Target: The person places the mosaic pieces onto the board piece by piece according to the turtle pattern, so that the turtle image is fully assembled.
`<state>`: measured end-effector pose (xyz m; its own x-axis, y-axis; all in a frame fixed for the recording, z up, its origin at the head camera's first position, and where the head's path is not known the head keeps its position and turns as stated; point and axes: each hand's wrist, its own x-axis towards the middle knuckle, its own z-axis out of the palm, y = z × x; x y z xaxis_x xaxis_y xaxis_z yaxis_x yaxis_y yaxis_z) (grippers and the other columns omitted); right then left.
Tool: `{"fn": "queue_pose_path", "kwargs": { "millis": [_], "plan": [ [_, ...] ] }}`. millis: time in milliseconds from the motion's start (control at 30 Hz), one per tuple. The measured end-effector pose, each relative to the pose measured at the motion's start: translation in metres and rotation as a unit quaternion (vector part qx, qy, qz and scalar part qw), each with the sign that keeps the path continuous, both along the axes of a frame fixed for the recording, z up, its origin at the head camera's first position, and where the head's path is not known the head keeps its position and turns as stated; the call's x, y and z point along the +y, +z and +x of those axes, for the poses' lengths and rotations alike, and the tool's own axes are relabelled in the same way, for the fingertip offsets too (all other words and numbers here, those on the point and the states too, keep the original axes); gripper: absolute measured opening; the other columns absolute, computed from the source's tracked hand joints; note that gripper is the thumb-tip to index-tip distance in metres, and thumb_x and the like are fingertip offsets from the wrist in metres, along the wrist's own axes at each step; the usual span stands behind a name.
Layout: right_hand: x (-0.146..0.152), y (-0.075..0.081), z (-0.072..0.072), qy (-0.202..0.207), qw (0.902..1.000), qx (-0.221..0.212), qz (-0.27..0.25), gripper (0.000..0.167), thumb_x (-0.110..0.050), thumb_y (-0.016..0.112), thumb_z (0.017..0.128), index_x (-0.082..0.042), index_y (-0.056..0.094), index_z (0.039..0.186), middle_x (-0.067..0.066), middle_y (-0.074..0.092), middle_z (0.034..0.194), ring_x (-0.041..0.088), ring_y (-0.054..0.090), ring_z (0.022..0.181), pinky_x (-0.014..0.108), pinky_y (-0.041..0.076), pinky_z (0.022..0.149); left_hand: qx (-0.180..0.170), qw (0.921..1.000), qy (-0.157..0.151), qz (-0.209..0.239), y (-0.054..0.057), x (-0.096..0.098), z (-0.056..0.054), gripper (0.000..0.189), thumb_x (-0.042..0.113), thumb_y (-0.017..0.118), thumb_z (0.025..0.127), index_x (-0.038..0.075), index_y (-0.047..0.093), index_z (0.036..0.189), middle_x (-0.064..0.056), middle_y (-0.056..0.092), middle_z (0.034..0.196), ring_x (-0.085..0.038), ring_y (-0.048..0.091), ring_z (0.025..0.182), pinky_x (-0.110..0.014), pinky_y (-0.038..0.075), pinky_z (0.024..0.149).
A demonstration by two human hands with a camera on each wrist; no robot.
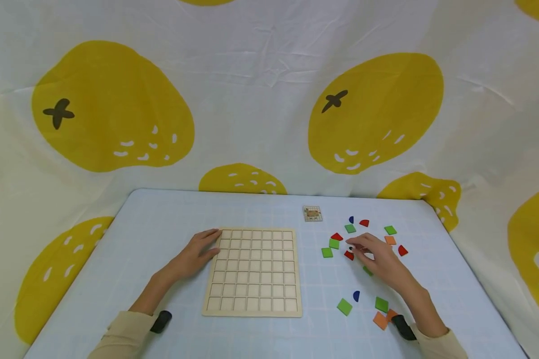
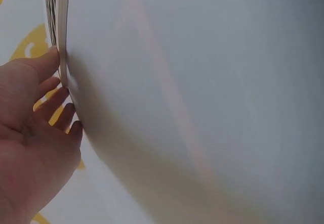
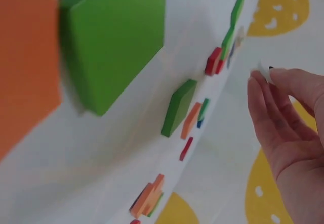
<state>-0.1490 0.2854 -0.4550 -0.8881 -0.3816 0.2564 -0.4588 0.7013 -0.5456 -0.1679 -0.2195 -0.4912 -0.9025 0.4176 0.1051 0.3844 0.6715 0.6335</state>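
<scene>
A square wooden board (image 1: 253, 271) with a grid of shallow cells lies on the table. My left hand (image 1: 196, 255) rests at its upper left side, with thumb and fingertips touching the rim; the left wrist view shows the board's edge (image 2: 63, 27) beside the thumb. Over the scattered coloured pieces, my right hand (image 1: 377, 254) pinches a small white piece (image 3: 264, 70) with a dark spot between thumb and fingers. Below that hand lie a red piece (image 1: 349, 255) and a green square (image 1: 368, 270), the latter partly hidden by the hand.
Green squares (image 1: 344, 306), orange squares (image 1: 380, 320), red wedges (image 1: 403, 250) and dark blue half-rounds (image 1: 356, 296) lie about on the right of the table. A small picture card (image 1: 312, 214) lies behind the board. A yellow-patterned white cloth (image 1: 251, 114) hangs at the back.
</scene>
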Motion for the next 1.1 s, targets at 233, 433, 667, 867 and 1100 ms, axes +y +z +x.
{"fn": "queue_pose_path", "kwargs": {
  "millis": [233,433,667,867,1100],
  "plan": [
    [-0.016,0.004,-0.010,-0.021,0.9995,-0.023,-0.007,0.027,0.001,0.074,0.092,-0.006,0.072,0.118,0.002,0.069,0.107,0.022,0.072,0.095,0.038,0.061,0.083,-0.004,0.9999,-0.008,0.011,-0.001,-0.002,-0.001,0.056,0.011,0.061,0.104,-0.008,0.041,0.152,-0.030,0.037,0.157,-0.051,0.028,0.146,-0.067,0.029,0.115],
    [-0.029,0.002,-0.017,-0.025,0.9985,-0.027,-0.041,0.024,0.001,0.073,0.094,-0.003,0.071,0.118,0.006,0.071,0.108,0.026,0.072,0.099,0.039,0.061,0.085,-0.008,0.9998,-0.009,0.013,-0.003,-0.003,-0.001,0.056,0.012,0.061,0.105,-0.008,0.040,0.153,-0.031,0.036,0.157,-0.052,0.028,0.146,-0.067,0.028,0.115],
    [-0.046,0.001,-0.023,-0.029,0.9967,-0.014,-0.074,0.023,0.003,0.072,0.094,0.000,0.069,0.117,0.012,0.071,0.111,0.028,0.069,0.100,0.042,0.060,0.086,-0.013,0.9998,-0.008,0.011,-0.003,-0.003,-0.001,0.056,0.013,0.059,0.105,-0.008,0.039,0.153,-0.030,0.035,0.157,-0.052,0.027,0.146,-0.067,0.027,0.115],
    [-0.061,0.001,-0.029,-0.046,0.9946,-0.022,-0.090,0.021,-0.002,0.072,0.095,-0.002,0.069,0.116,0.011,0.071,0.110,0.027,0.068,0.100,0.041,0.060,0.087,-0.015,0.9997,-0.010,0.014,-0.002,-0.003,-0.001,0.056,0.013,0.059,0.105,-0.008,0.039,0.154,-0.031,0.035,0.157,-0.052,0.027,0.146,-0.067,0.027,0.115],
    [-0.080,0.001,-0.037,-0.053,0.9919,-0.045,-0.107,0.020,-0.006,0.072,0.097,-0.002,0.069,0.116,0.008,0.070,0.107,0.025,0.068,0.099,0.037,0.060,0.088,-0.018,0.9997,-0.012,0.014,-0.001,-0.003,0.000,0.057,0.012,0.059,0.106,-0.008,0.038,0.154,-0.030,0.034,0.158,-0.051,0.026,0.147,-0.067,0.026,0.116]
  ]
}}
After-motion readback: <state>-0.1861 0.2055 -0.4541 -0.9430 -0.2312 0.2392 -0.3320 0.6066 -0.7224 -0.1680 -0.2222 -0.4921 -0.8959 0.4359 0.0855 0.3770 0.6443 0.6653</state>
